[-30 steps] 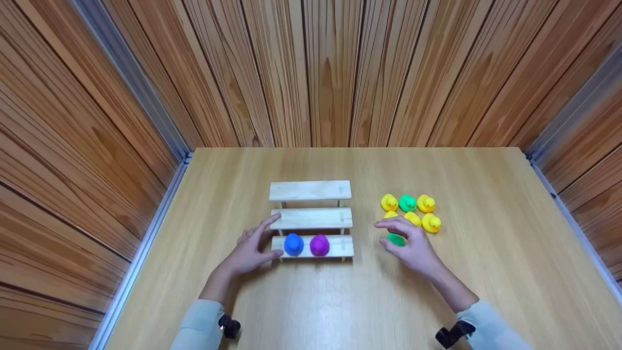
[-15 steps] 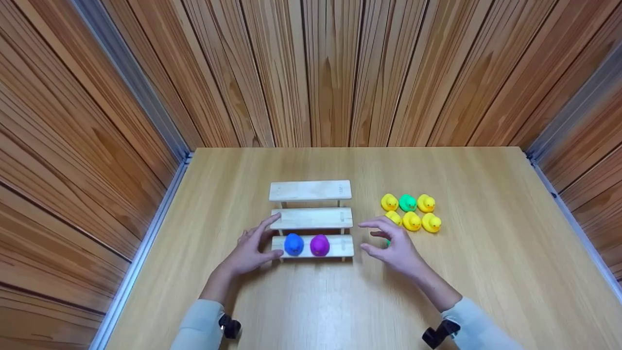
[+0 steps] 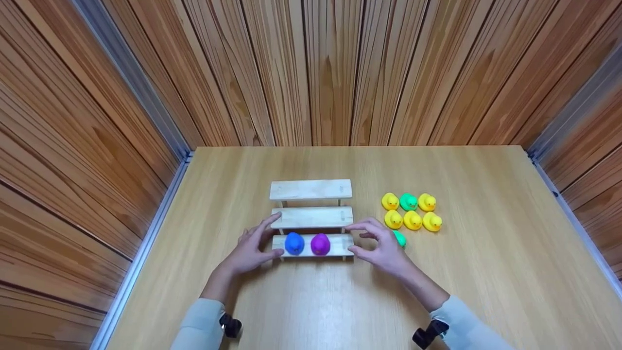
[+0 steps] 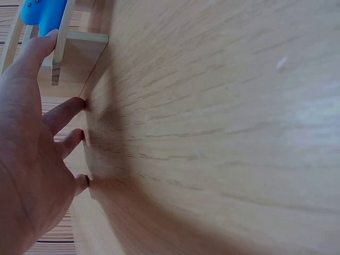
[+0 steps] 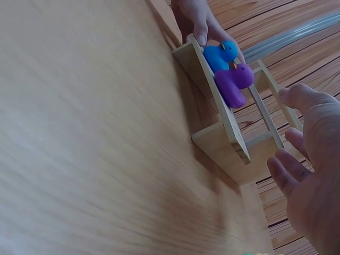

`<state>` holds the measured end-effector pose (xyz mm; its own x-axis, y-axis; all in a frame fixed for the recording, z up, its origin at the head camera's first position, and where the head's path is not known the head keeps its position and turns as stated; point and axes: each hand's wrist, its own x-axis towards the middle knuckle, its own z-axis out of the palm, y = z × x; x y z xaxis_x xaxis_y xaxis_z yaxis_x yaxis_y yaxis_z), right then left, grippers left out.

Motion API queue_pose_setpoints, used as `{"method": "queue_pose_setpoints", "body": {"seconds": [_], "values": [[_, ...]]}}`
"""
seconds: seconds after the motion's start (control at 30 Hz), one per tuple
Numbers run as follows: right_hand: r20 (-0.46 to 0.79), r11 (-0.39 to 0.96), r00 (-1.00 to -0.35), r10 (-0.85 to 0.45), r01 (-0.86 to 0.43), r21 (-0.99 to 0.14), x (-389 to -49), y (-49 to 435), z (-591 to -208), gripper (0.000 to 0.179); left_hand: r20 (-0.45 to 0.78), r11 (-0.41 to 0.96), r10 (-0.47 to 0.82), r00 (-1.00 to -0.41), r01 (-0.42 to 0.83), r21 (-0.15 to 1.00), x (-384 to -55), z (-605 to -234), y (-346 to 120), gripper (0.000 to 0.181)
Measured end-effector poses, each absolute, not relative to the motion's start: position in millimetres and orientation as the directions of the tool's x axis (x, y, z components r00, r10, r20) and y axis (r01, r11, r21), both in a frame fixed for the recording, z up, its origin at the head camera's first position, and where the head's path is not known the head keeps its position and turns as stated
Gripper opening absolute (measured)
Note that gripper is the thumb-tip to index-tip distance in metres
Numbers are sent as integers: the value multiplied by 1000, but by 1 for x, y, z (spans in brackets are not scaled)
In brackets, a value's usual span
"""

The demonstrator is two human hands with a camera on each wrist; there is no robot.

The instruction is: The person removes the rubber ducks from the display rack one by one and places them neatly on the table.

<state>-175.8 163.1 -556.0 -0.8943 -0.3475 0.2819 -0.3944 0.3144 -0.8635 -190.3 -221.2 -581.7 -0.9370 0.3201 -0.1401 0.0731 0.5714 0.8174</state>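
A three-tier wooden stand (image 3: 311,217) stands on the table, with a blue rubber duck (image 3: 294,243) and a purple rubber duck (image 3: 320,244) side by side on its lowest step. My left hand (image 3: 249,250) rests against its left end, thumb at the lowest step and index finger at the middle one. In the left wrist view, the other fingers (image 4: 69,143) are spread beside the stand. At the right end, my right hand (image 3: 381,247) has thumb and index finger apart, their tips right by the lowest and middle steps. Nothing is between them.
Several yellow rubber ducks (image 3: 412,220) and a green duck (image 3: 408,201) stand in two rows to the right of the stand. Another green duck (image 3: 399,238) is partly hidden behind my right hand. Wood-panelled walls (image 3: 330,73) border the table (image 3: 311,306).
My right hand has moved left from over the front green duck to the stand's right end, uncovering the ducks behind it. My left hand and the stand have stayed in place.
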Motion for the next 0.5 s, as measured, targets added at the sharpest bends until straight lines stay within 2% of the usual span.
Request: {"method": "queue_pose_setpoints", "body": {"seconds": [0.17,0.5], "values": [[271,312,-903,-334,-378,-872,-176,159,-556,38,-146,578,312,-939,65,813,-190,-581,-221,94],[286,237,-873,-396,-398,-886,-173,145,-557,39,-146,567,317,-937,64,821,-191,-583,-222,94]]}}
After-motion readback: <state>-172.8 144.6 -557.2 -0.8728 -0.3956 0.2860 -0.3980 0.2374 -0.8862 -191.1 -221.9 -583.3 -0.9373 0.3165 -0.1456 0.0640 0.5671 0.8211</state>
